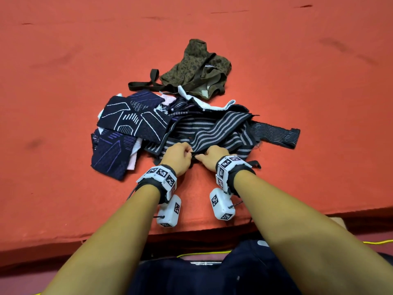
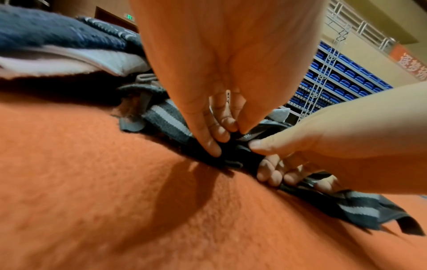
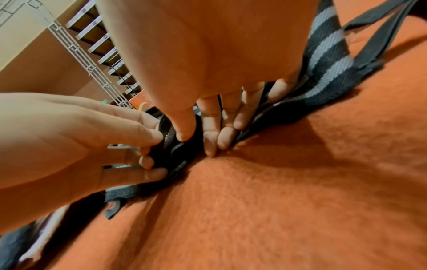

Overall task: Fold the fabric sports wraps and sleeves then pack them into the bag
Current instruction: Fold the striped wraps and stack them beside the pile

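A grey-and-black striped wrap (image 1: 214, 133) lies tangled in the middle of the red felt table (image 1: 63, 81). My left hand (image 1: 187, 153) pinches its near edge, thumb against curled fingers (image 2: 212, 144). My right hand (image 1: 203, 156) pinches the same edge just to the right, fingertips (image 3: 211, 146) down on the felt. The wrap (image 2: 166, 122) bunches under both hands, and a striped length (image 3: 328, 51) runs off behind the right hand. Navy patterned sleeves (image 1: 131, 120) lie to the left. A camouflage bag (image 1: 197, 69) with a dark strap sits behind the pile.
A striped strap end (image 1: 276, 133) stretches right of the pile. White fabric (image 1: 204, 103) lies between the bag and the wrap. The table's front edge (image 1: 191, 231) runs close below my wrists. Blue shelving (image 2: 346, 80) stands far behind.
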The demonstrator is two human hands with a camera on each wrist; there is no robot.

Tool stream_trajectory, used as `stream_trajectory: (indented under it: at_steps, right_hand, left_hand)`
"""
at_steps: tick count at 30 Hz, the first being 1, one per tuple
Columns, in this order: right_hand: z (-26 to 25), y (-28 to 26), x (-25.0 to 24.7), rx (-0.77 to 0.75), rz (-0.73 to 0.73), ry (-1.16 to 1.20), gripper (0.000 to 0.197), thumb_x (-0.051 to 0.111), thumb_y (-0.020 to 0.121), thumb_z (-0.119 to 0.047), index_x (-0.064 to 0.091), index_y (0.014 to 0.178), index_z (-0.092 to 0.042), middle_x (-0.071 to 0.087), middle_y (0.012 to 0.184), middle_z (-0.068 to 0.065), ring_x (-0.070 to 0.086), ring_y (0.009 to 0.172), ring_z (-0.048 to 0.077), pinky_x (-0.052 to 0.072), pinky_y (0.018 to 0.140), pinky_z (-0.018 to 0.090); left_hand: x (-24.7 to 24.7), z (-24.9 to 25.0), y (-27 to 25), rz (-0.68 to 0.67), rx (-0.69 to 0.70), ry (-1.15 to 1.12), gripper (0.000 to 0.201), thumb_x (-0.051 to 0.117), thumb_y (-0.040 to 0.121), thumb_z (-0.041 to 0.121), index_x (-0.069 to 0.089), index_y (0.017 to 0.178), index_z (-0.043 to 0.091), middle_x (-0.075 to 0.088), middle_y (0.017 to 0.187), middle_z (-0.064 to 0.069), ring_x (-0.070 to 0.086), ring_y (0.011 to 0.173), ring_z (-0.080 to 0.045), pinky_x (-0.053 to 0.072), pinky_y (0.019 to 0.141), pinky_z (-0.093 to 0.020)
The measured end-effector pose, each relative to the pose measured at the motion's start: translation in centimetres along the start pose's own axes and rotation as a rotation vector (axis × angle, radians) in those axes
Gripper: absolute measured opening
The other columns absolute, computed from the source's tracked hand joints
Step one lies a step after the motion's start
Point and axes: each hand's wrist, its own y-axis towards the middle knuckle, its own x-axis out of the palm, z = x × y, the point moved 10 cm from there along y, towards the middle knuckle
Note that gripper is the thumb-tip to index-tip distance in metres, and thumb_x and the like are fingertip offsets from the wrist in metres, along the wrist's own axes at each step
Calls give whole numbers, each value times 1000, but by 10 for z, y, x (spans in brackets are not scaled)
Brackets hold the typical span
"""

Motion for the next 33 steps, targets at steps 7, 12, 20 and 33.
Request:
stream_trajectory:
  at_steps: [7, 12, 20, 33]
  right_hand:
    - [-9, 19, -11, -53, 1, 53, 19, 53, 87, -26, 63, 96, -13, 66, 109, 14, 59, 110, 38, 47, 96, 45]
    - [-11, 22, -26, -78, -45, 163, 28, 50, 96, -18, 65, 112, -1, 65, 118, 17, 60, 107, 36, 44, 82, 33]
    - [16, 11, -38, -51, 68, 318, 20, 59, 82, -16, 53, 64, -9, 59, 69, 9, 55, 69, 27, 39, 57, 31]
    - [11, 20, -37, -78, 85, 564, 63, 26, 80, -66, 65, 98, -21, 71, 100, 9, 65, 99, 37, 49, 97, 49]
  left_hand:
    - [-9, 4, -5, 3, 27, -89, 14, 55, 89, 6, 62, 87, 18, 61, 90, -4, 53, 85, -20, 35, 74, -26]
    - [-4, 6, -12, -38, 50, -90, 13, 57, 87, 6, 60, 84, 19, 63, 88, -7, 55, 83, -21, 43, 81, -33]
    - [16, 1, -26, -120, 54, -23, 11, 57, 91, 10, 58, 87, 20, 57, 90, -2, 54, 86, -21, 42, 80, -33]
    - [4, 11, -24, -183, 29, 106, 20, 61, 76, 7, 61, 68, 26, 59, 67, 11, 58, 74, -19, 47, 71, -27]
